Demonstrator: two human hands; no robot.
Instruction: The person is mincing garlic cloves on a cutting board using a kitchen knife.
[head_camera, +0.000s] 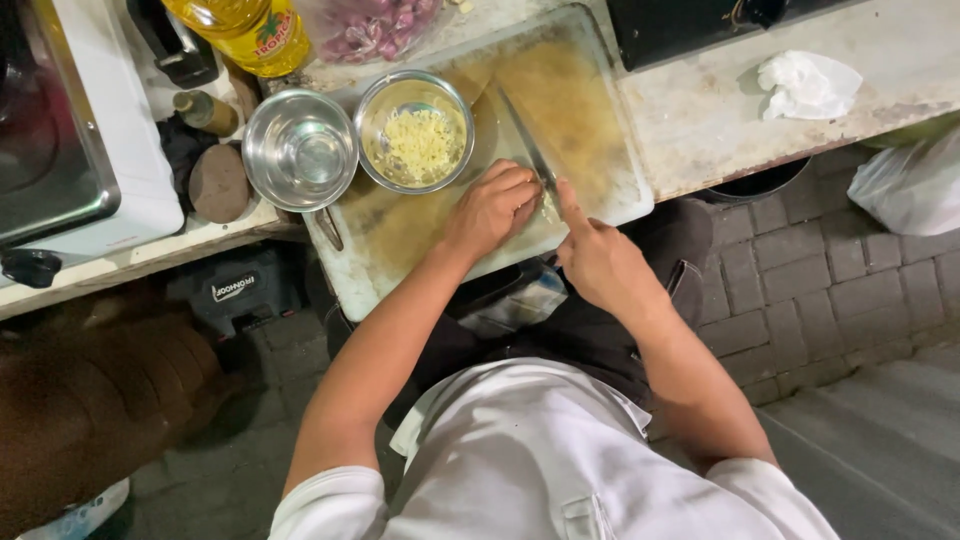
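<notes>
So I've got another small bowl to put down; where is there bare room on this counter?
Bare counter lies right of the cutting board, up to the crumpled tissue. The board's far right part is also bare. The left is crowded: two steel bowls and bottles. The left hand and right hand, with the knife, take up the near edge.
</notes>
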